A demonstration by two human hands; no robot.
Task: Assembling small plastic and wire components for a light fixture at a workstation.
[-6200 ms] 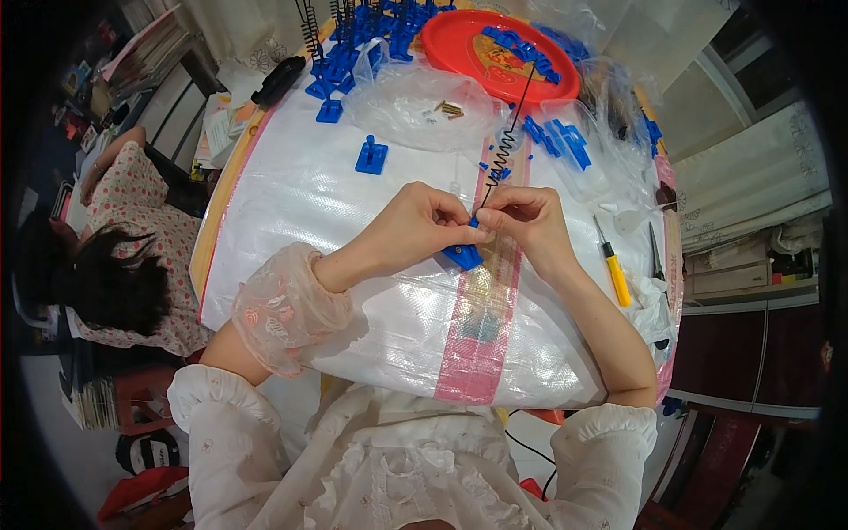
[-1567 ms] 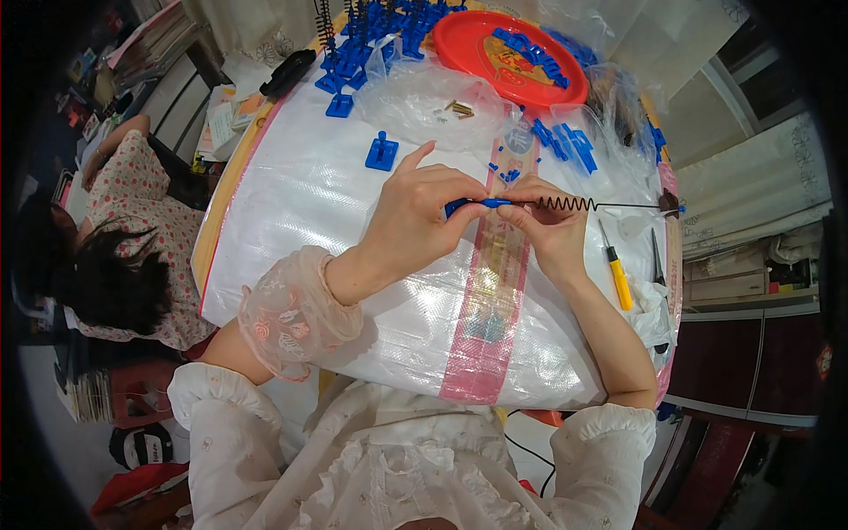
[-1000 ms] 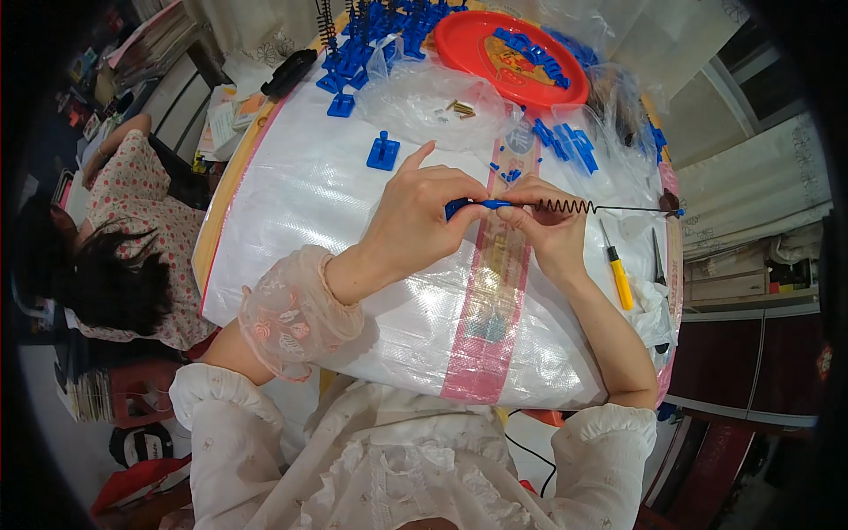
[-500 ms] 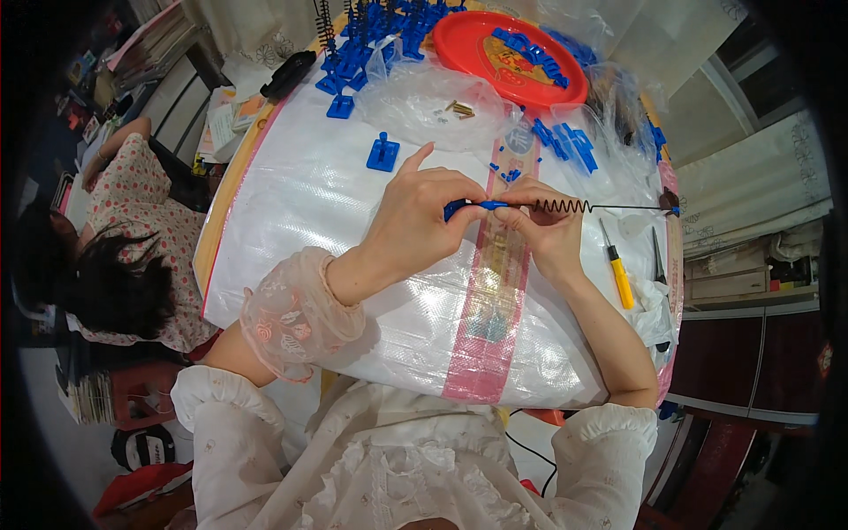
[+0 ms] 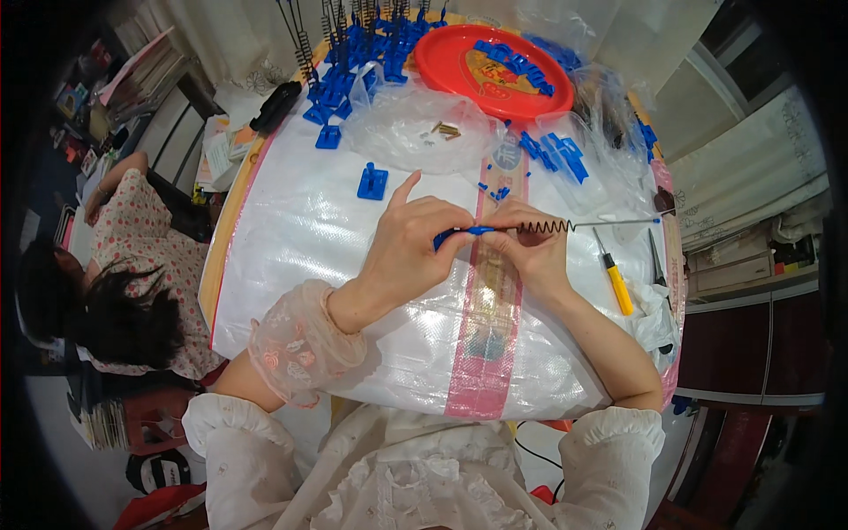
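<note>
Over the middle of the table, my left hand [image 5: 397, 252] pinches a small blue plastic piece [image 5: 479, 230] between thumb and forefinger, its little finger raised. My right hand [image 5: 535, 258] is closed with thumb and fingers at the other end of this piece, where a black coil spring [image 5: 546, 227] joins it. From the spring a thin straight rod [image 5: 618, 221] runs out to the right, with a small blue tip at its end. The fingertips partly hide the joint. Beyond my left hand, a blue square base with a peg [image 5: 373, 183] stands on the table cover.
Blue bases with upright springs [image 5: 353, 62] crowd the far left. A red tray [image 5: 433, 66] holds blue parts, near brass screws [image 5: 449, 131] on clear plastic. Small blue bits [image 5: 500, 193] lie beyond my hands. Right are a yellow-handled screwdriver [image 5: 618, 287] and tweezers [image 5: 656, 256]. Another person [image 5: 146, 238] sits left.
The table and its contents appear slightly lower and further left in the picture. Both hands keep the same hold on the blue piece and spring.
</note>
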